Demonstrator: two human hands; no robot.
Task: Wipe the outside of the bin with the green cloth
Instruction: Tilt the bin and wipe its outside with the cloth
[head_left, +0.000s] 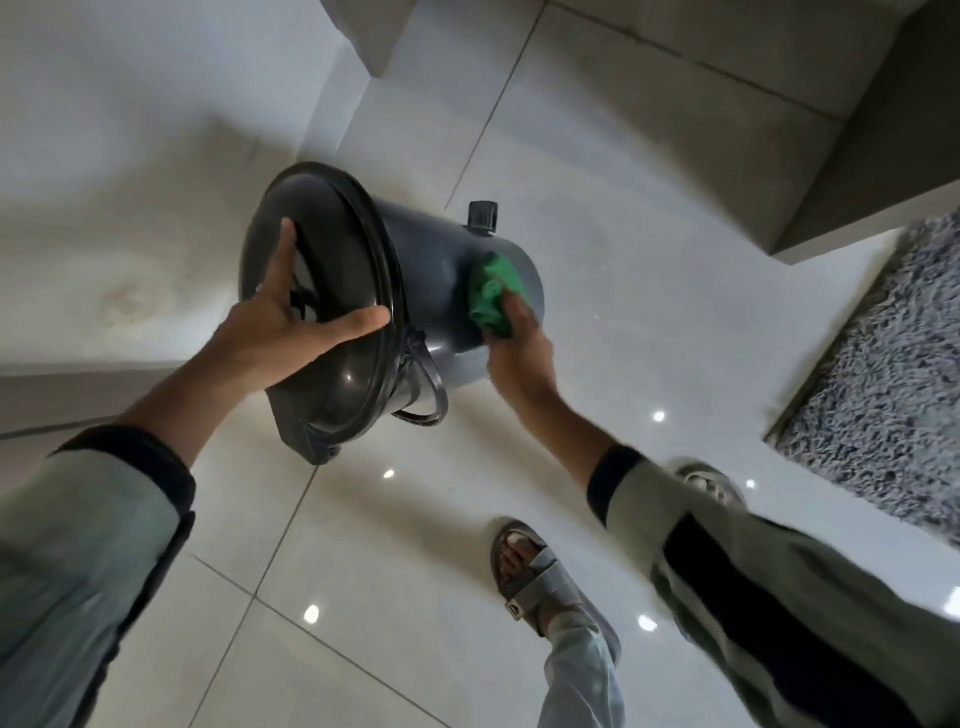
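A dark grey round bin (431, 270) with a closed lid is held tilted on its side above the floor, lid toward me. My left hand (283, 322) spreads over the lid, fingers wrapped at its rim, holding the bin up. A crumpled green cloth (491, 293) presses on the bin's outer wall near its base. My right hand (519, 348) grips the cloth from below. A black pedal stub (483, 214) sticks out of the far side, and a wire handle (428, 384) hangs under the rim.
Glossy white floor tiles (597, 260) lie all around. A shaggy grey rug (883, 364) is at the right, beside a grey step or ledge (857, 182). My sandalled feet (535, 577) stand below the bin. A pale wall (130, 156) fills the left.
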